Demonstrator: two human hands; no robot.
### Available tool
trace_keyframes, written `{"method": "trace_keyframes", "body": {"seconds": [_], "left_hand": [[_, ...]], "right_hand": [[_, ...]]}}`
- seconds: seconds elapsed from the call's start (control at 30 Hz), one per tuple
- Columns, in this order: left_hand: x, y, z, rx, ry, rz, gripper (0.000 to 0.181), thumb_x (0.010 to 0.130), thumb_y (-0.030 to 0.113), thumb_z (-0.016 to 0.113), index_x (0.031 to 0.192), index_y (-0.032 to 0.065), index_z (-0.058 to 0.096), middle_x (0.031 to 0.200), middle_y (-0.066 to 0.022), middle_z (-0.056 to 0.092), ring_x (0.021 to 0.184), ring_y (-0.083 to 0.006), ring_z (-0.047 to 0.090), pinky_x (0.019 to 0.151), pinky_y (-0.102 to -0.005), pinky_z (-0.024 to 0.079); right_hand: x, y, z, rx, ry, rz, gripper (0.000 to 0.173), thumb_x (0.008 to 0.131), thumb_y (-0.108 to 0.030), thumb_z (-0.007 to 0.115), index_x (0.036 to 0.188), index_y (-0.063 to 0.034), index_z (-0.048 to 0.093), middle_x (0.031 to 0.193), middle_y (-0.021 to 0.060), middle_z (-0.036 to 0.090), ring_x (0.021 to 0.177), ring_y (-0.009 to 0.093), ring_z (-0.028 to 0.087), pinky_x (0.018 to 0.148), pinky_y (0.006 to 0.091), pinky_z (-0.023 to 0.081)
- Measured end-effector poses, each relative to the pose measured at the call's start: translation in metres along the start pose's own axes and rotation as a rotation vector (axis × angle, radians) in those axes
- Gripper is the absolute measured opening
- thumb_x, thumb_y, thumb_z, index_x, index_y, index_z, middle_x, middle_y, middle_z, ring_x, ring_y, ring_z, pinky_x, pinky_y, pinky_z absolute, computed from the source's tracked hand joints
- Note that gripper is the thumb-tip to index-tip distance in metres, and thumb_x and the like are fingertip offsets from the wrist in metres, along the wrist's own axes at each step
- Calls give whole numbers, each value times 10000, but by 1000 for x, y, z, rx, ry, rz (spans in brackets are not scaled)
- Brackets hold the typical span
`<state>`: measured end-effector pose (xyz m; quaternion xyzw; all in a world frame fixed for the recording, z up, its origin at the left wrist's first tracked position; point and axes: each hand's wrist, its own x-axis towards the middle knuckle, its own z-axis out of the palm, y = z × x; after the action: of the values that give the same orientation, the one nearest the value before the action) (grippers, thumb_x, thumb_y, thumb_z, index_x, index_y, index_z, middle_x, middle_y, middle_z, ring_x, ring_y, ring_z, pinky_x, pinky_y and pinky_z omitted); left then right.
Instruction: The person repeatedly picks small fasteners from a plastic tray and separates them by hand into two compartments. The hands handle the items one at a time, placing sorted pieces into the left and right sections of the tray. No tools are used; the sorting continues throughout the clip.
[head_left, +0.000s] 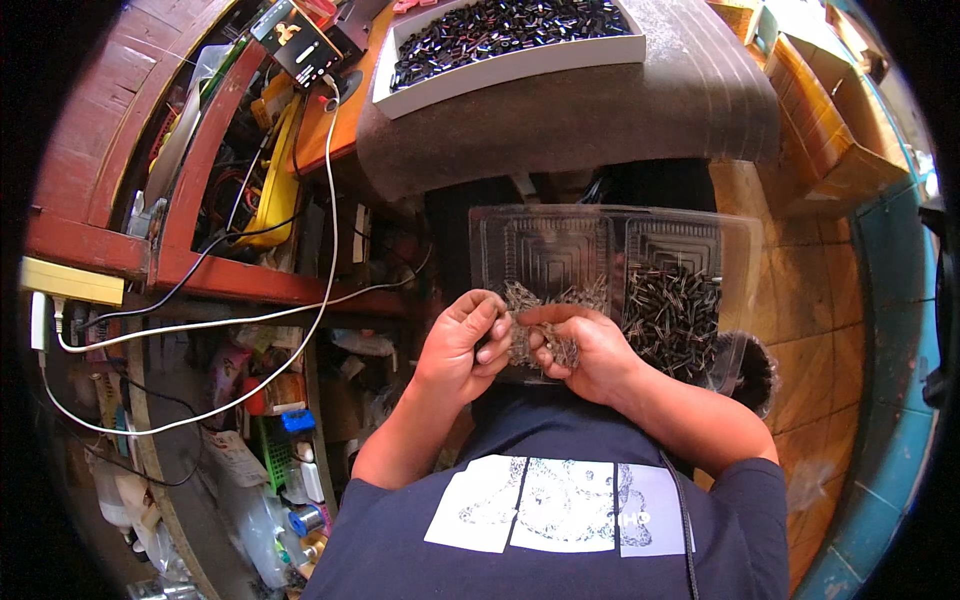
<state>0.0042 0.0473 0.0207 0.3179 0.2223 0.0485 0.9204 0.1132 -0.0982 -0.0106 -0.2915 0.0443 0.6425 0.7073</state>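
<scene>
On the person's lap lies a clear plastic tray (750, 255) with two compartments. Thin clear or silvery wire-leaded parts (596, 292) fill part of its left compartment; dark parts with metal leads (675, 322) fill the right one. My left hand (469, 341), above the tray's left edge, is curled around something dark that is mostly hidden by the fingers. Close beside it, my right hand (581, 345) holds a bunch of the thin leaded parts in its curled fingers. The fingertips of both hands nearly meet; what lies between them is too small to tell.
A white shallow box (517, 64) full of small black cylindrical pieces stands on the dark-covered table (570, 120). A phone (298, 41) stands at its left, its white cable (330, 225) looping down to a yellow power strip (71, 281). Cardboard boxes (832, 127) stand at right, cluttered shelves at left.
</scene>
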Motion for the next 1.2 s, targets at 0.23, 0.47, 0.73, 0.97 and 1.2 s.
{"method": "trace_keyframes", "body": {"seconds": [0.23, 0.47, 0.73, 0.97, 1.2], "left_hand": [[-6, -4, -6, 25, 52, 68, 162, 908, 201, 536, 946, 46, 565, 741, -46, 504, 497, -61, 384, 375, -159, 267], [-9, -2, -5, 51, 111, 54, 131, 912, 100, 500, 990, 28, 575, 811, -79, 578, 508, -53, 432, 373, -148, 295], [-7, -3, -2, -33, 85, 9, 102, 925, 139, 500, 948, 62, 563, 810, -84, 592, 508, -67, 439, 374, -153, 289], [-1, -2, -1, -5, 92, 23, 108, 930, 135, 481, 955, 72, 564, 821, -83, 599, 501, -63, 438, 364, -158, 283], [1, -2, 0, -93, 84, 4, 116, 927, 123, 482, 957, 67, 579, 821, -96, 605, 500, -66, 438, 367, -157, 289]], "right_hand": [[-2, 3, -1, -104, -68, -67, 291, 875, -51, 432, 1142, 44, 496, 825, 97, 567, 647, 140, 535, 467, 197, 365], [-1, 6, -3, -59, -102, -104, 185, 900, -87, 500, 1071, -17, 502, 838, 137, 601, 618, 157, 539, 450, 189, 353], [4, 6, -4, -118, -58, -64, 204, 944, -167, 444, 1043, 2, 498, 740, 83, 557, 586, 134, 513, 437, 201, 346], [2, 1, 2, -135, -79, -46, 225, 881, -87, 487, 1085, 7, 468, 786, 76, 548, 622, 135, 519, 461, 204, 355], [6, 13, -6, -113, -113, -43, 166, 900, -97, 497, 1038, -6, 508, 826, 85, 586, 631, 120, 527, 458, 185, 364]]}}
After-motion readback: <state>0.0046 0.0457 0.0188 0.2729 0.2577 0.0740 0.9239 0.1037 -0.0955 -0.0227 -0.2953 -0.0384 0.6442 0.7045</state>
